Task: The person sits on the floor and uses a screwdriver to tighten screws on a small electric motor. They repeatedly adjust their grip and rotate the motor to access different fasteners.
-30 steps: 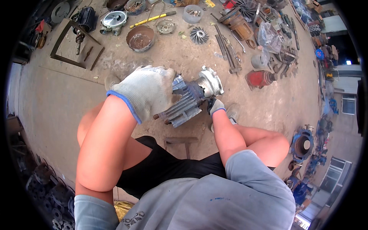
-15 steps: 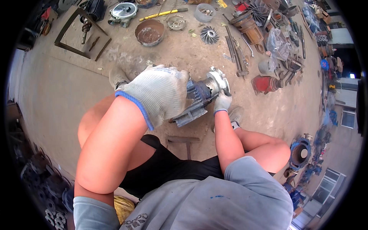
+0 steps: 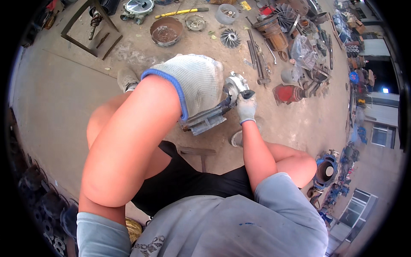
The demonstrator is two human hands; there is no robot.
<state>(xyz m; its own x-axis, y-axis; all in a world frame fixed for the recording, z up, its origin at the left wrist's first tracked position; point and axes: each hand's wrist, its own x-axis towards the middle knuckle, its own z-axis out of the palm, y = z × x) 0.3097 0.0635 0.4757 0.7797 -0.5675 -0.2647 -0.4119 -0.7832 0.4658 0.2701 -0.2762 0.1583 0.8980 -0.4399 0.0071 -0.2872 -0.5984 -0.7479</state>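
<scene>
Between my legs lies a finned electric motor (image 3: 207, 124) with a grey metal body. At its far right end sits a silver cast end piece (image 3: 234, 84). My left hand (image 3: 192, 79), in a white knit glove with a blue cuff, is over the motor, close to the end piece. The back of the glove hides its fingers and anything in them. My right hand (image 3: 246, 108), also gloved, with dark-soiled fingertips, is closed at the right edge of the end piece.
Ahead lie a rusty bowl (image 3: 166, 32), a fan impeller (image 3: 230, 38), a yellow-handled tool (image 3: 182, 13) and metal bars (image 3: 257, 60). A red jack-like part (image 3: 288, 94) stands to the right. A metal frame (image 3: 92, 30) is at the far left. A small wooden stool (image 3: 197, 151) is beneath me.
My left hand has moved right and forward over the motor, now covering more of it. My right hand stays at the end piece, slightly shifted. The view has shifted a little.
</scene>
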